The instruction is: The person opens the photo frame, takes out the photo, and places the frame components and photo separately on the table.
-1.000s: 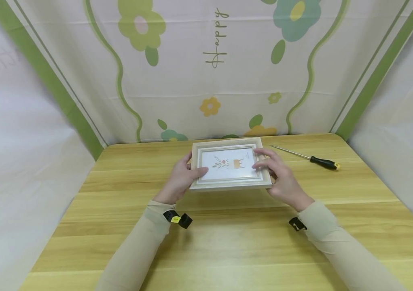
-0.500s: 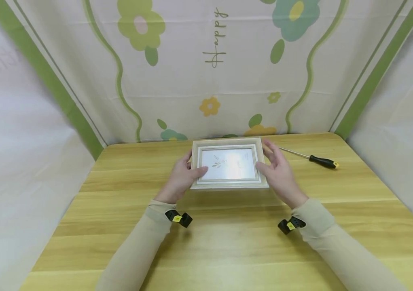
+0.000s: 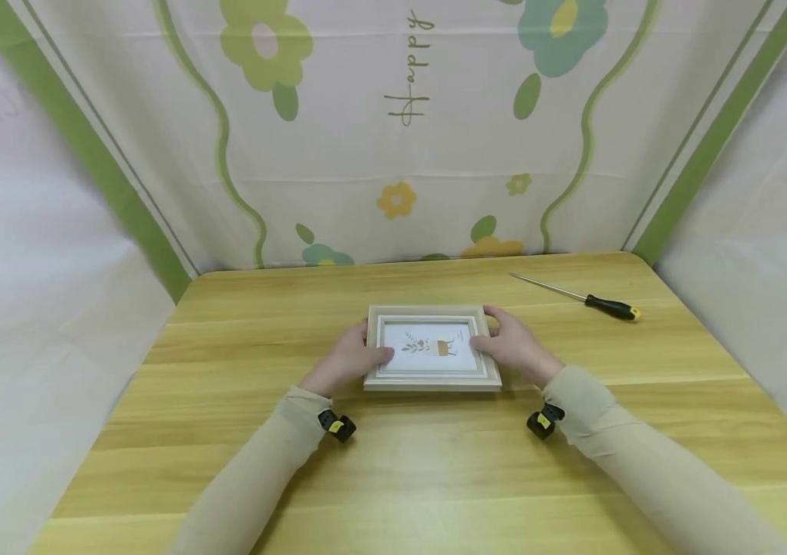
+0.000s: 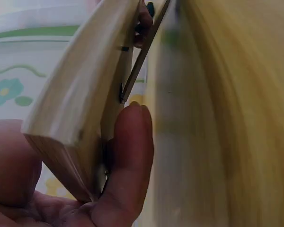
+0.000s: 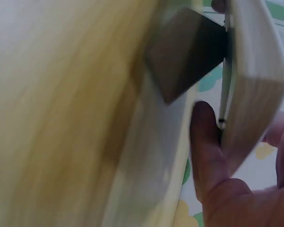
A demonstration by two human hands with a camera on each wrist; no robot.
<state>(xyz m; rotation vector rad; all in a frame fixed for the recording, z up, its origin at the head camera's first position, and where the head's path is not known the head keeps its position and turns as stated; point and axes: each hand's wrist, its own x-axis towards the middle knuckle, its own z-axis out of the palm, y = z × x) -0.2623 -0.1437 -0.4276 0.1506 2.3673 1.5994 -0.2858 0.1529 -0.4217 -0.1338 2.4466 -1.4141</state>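
A cream picture frame (image 3: 428, 383) with a plant print behind its front is held face up above the table, in the middle of the head view. My left hand (image 3: 346, 359) grips its left side, thumb on the front and fingers behind. The right side is held likewise by my right hand (image 3: 519, 345). In the left wrist view, the frame's wooden edge (image 4: 80, 71) lies between thumb and fingers. Behind the frame, a brown stand leg (image 5: 187, 54) sticks out from the back in the right wrist view.
To the right lies a screwdriver (image 3: 611, 307) with a black and yellow handle, its shaft pointing left. Everything is over a wooden table (image 3: 421, 478). A floral cloth (image 3: 338, 154) hangs behind the table's far edge, with white cloth at both sides.
The right hand's fingers have left the front of the frame, and its thumb now rests there instead. Both hands have brought the frame nearer to the body and lower.
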